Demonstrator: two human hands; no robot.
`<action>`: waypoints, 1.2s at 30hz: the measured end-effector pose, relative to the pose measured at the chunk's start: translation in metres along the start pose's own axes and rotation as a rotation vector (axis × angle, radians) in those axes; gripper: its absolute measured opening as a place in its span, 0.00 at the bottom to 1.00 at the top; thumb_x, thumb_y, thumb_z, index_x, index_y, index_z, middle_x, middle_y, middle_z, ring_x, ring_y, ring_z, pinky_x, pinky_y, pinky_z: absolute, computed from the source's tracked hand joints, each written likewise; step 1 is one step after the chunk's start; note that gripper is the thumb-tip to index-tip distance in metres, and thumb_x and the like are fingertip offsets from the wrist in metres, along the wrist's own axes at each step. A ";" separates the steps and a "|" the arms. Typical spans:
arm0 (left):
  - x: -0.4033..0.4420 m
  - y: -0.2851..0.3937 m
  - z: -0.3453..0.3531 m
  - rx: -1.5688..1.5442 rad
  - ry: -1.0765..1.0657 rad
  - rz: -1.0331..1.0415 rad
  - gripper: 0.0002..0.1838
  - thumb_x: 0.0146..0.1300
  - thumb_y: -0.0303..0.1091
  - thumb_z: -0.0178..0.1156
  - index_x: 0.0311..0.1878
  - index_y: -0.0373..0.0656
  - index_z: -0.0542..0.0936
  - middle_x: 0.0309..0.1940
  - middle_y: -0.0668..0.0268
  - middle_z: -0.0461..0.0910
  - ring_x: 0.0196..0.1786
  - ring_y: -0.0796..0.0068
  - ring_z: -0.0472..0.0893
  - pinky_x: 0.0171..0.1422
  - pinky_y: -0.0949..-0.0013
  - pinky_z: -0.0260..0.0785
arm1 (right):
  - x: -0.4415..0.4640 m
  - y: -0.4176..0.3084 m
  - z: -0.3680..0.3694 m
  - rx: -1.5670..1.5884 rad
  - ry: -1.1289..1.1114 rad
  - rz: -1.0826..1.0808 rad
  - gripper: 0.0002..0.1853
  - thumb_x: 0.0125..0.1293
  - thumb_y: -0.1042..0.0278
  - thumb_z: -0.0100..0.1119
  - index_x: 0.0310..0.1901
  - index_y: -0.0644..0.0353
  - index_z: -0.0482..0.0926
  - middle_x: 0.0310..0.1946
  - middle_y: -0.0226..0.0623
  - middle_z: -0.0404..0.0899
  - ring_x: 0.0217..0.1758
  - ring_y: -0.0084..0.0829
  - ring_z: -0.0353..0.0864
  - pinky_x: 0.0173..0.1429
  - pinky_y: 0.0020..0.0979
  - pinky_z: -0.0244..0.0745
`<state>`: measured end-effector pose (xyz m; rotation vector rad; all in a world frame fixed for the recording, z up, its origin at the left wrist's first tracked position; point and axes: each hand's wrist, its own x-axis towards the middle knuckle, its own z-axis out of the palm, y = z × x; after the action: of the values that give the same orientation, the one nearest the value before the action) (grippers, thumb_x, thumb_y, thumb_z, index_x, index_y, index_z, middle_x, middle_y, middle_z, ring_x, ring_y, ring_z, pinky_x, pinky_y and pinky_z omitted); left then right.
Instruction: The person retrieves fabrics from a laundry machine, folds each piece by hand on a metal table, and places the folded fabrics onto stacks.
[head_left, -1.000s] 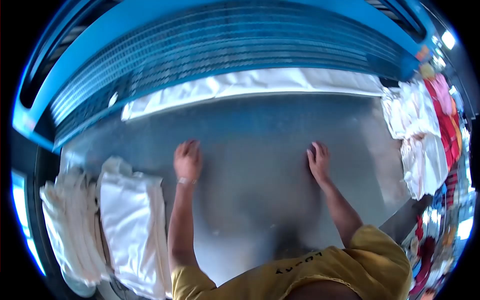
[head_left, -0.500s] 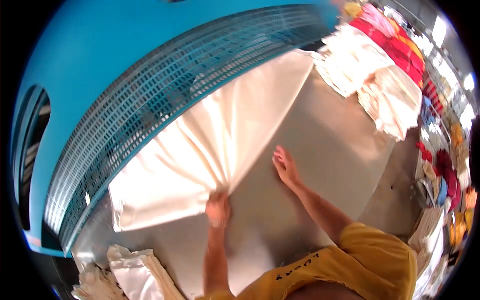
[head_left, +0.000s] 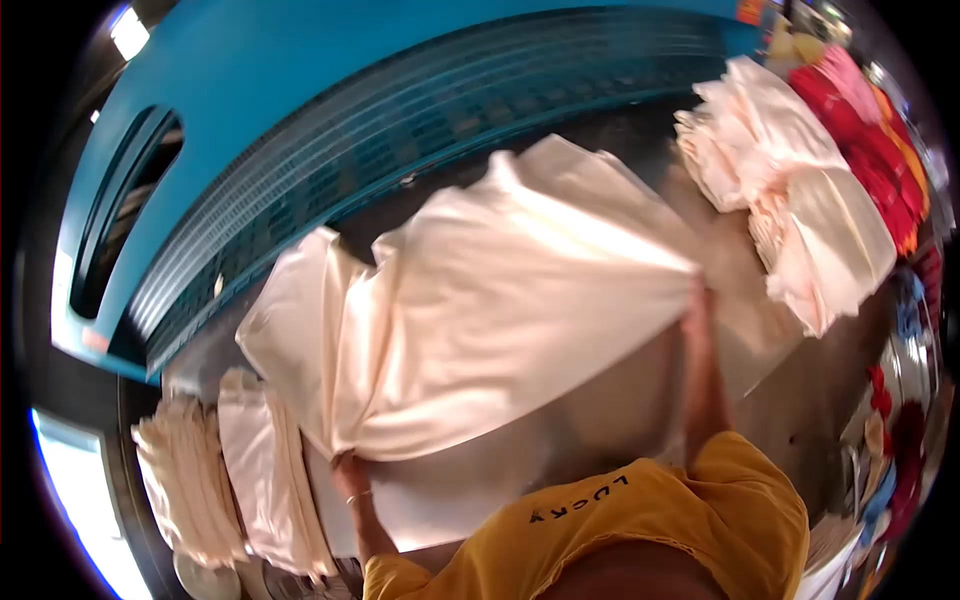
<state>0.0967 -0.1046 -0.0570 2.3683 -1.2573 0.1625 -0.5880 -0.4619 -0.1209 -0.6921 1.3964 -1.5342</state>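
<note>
A white cloth spreads over the middle of the metal tabletop, between the person and the slatted guard of a blue machine. The left hand is closed on the cloth's near left corner, close to the body; the right hand grips its right end, the arm stretched well forward, with part of the fingers hidden. From hand to hand the near edge sags in a curve, and folds fan out from both grips. The far edge is uneven and peaked, with a dark strip between it and the guard. How much of the cloth rests on the metal I cannot tell. On the left, room is tight: the cloth's side edge comes right beside a folded white stack, with a second cream stack next to it. On the right, a band of tabletop separates the right hand from a pile of white fabric. Metal also shows between the near edge and the yellow shirt.
</note>
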 end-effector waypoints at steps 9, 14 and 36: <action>-0.042 0.292 0.007 -0.643 -0.507 0.459 0.32 0.43 0.45 0.68 0.54 0.48 0.71 0.51 0.59 0.70 0.56 0.58 0.68 0.58 0.61 0.64 | -0.003 -0.096 0.010 -0.987 0.255 -0.681 0.24 0.59 0.57 0.53 0.53 0.64 0.68 0.43 0.42 0.74 0.46 0.40 0.72 0.50 0.38 0.68; 0.068 0.380 0.055 -1.535 -0.468 -0.185 0.32 0.53 0.38 0.64 0.57 0.34 0.64 0.37 0.64 0.77 0.39 0.76 0.73 0.43 0.72 0.66 | -0.223 -0.078 0.188 -0.785 -0.788 -0.879 0.22 0.57 0.65 0.58 0.51 0.64 0.69 0.47 0.42 0.72 0.52 0.40 0.69 0.56 0.36 0.63; -0.015 0.255 0.042 -0.714 -0.429 0.721 0.30 0.47 0.39 0.62 0.56 0.44 0.68 0.52 0.54 0.69 0.54 0.59 0.69 0.57 0.62 0.62 | -0.238 -0.093 0.196 0.029 -0.444 -0.071 0.14 0.57 0.72 0.56 0.45 0.65 0.75 0.34 0.31 0.77 0.35 0.21 0.74 0.39 0.26 0.72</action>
<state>-0.1228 -0.2354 -0.0141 1.3111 -1.9202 -0.5192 -0.3405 -0.3441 0.0482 -1.0028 1.0219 -1.3462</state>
